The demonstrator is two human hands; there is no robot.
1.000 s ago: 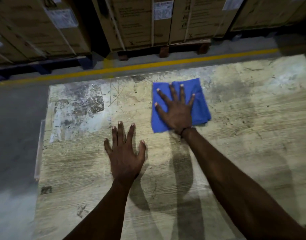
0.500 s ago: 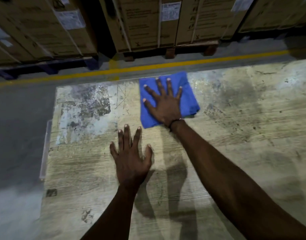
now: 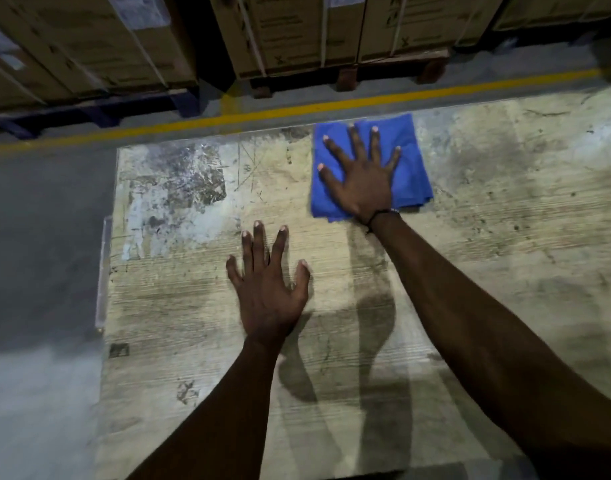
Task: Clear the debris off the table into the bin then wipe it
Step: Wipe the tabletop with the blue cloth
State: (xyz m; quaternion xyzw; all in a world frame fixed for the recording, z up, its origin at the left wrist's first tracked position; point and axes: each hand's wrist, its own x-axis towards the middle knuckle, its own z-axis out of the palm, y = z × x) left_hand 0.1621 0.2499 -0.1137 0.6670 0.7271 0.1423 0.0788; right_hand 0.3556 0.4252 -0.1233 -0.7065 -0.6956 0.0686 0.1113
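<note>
Fingers (image 3: 373,140) spread flat: wiping stroke at the far edge.

Right hand (image 3: 362,181) presses the folded blue cloth (image 3: 413,168) onto the table (image 3: 504,237), gripping nothing; the splayed palm likely distributes pressure. Left hand (image 3: 267,289) lies flat and empty nearer the body, probably bracing. No loose debris or bin visible.

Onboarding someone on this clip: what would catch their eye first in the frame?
The blue cloth, folded, near the far edge of the worn, stained table, with the right hand pressed flat on it, fingers spread. Nearer the camera, the left hand rests flat on the bare tabletop. Beyond the table, a yellow floor line runs in front of strapped cardboard boxes on pallets.
</note>
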